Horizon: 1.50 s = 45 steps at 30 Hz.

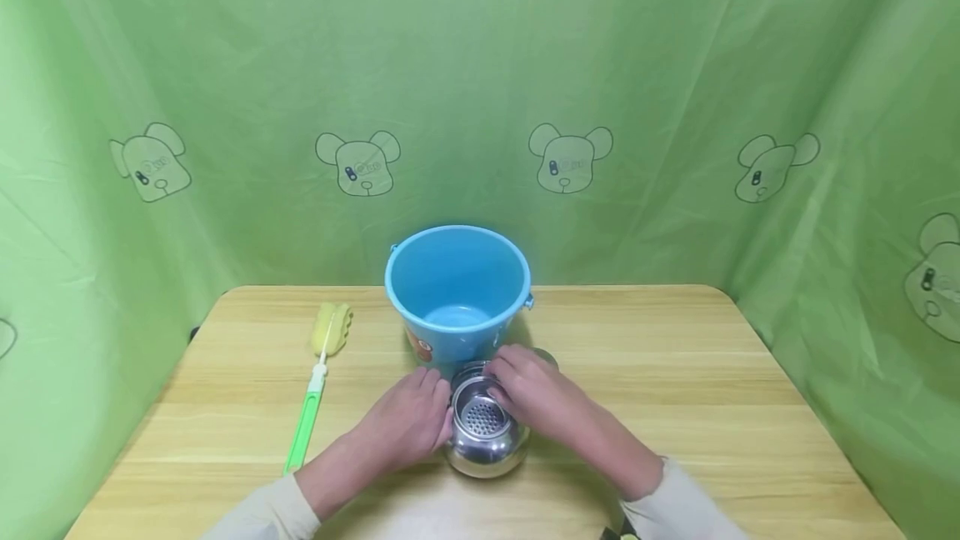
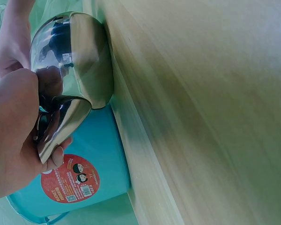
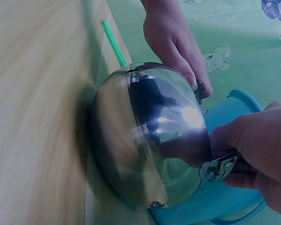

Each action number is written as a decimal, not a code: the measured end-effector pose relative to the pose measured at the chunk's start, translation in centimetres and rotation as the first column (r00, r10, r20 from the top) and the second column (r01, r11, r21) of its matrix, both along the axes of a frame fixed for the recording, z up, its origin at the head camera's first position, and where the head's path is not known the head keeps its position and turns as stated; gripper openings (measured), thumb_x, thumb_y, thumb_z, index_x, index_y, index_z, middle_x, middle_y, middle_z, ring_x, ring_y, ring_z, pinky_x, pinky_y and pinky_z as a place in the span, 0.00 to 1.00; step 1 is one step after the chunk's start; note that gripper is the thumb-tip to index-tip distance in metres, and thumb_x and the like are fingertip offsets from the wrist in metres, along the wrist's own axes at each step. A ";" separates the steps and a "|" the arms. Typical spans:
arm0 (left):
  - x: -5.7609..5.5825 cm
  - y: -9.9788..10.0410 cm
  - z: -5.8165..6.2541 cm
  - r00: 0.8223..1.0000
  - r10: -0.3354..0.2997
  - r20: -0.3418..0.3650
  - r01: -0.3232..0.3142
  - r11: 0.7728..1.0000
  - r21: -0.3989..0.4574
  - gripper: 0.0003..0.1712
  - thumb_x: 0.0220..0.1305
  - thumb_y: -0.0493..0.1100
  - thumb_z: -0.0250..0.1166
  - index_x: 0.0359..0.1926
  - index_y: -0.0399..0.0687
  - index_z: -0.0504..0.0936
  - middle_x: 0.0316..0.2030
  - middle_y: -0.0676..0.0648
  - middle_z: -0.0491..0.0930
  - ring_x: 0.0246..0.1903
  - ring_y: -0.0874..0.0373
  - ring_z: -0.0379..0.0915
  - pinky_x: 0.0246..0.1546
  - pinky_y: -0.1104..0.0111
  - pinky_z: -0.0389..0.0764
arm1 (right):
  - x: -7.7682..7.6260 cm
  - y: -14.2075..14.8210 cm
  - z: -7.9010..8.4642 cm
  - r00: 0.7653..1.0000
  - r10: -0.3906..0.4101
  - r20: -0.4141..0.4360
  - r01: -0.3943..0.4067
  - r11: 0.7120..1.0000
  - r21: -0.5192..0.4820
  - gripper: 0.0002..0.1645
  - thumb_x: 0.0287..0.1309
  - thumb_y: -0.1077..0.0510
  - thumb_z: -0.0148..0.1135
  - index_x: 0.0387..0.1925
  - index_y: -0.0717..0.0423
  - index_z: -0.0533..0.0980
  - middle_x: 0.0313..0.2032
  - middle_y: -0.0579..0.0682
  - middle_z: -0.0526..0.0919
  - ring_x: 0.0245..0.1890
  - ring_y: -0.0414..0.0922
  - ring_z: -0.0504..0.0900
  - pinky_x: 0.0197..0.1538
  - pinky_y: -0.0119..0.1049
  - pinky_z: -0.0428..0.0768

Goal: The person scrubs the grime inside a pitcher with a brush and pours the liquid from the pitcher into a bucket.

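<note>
Sponge brush [image 1: 318, 377] left of blue bucket [image 1: 459, 345]; green curtain [image 1: 465, 57] behind

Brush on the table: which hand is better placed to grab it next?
Probably the left hand: it's nearer the brush, though holding the spout; the right hand is across the kettle.

a shiny metal teapot [image 1: 486, 458] stands upright on the table [image 1: 652, 407], its strainer [image 1: 483, 419] exposed.
</note>
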State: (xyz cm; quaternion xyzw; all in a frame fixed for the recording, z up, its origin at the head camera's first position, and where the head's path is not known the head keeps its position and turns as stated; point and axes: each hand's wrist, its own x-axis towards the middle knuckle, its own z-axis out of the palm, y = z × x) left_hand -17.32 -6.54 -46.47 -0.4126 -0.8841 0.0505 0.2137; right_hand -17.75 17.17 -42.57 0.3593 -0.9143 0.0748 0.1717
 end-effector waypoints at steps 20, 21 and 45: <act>0.0 -0.1 -0.1 1.000 -0.005 -0.027 0.005 1.000 0.006 0.15 0.71 0.52 0.55 0.34 0.46 0.71 0.29 0.50 0.66 0.32 0.57 0.62 0.38 0.67 0.73 | -0.3 -0.7 -0.4 0.998 -0.040 -0.055 0.045 0.995 0.090 0.09 0.60 0.58 0.72 0.42 0.55 0.84 0.41 0.49 0.86 0.43 0.44 0.84 0.51 0.36 0.87; 0.0 -0.1 -0.1 1.000 -0.005 -0.029 0.006 1.000 0.006 0.15 0.71 0.52 0.55 0.34 0.46 0.71 0.29 0.50 0.66 0.32 0.57 0.61 0.38 0.67 0.73 | -0.3 -0.7 -0.4 0.998 -0.042 -0.054 0.046 0.995 0.092 0.08 0.61 0.59 0.71 0.42 0.55 0.84 0.41 0.49 0.86 0.43 0.44 0.84 0.51 0.36 0.87; 0.0 0.0 0.0 1.000 0.018 0.010 -0.017 1.000 -0.019 0.15 0.73 0.52 0.53 0.37 0.45 0.73 0.31 0.50 0.69 0.33 0.57 0.64 0.40 0.66 0.75 | -0.5 -1.2 0.5 0.998 -0.001 -0.062 0.010 0.989 0.149 0.08 0.54 0.65 0.74 0.37 0.58 0.85 0.35 0.52 0.88 0.35 0.44 0.85 0.42 0.34 0.87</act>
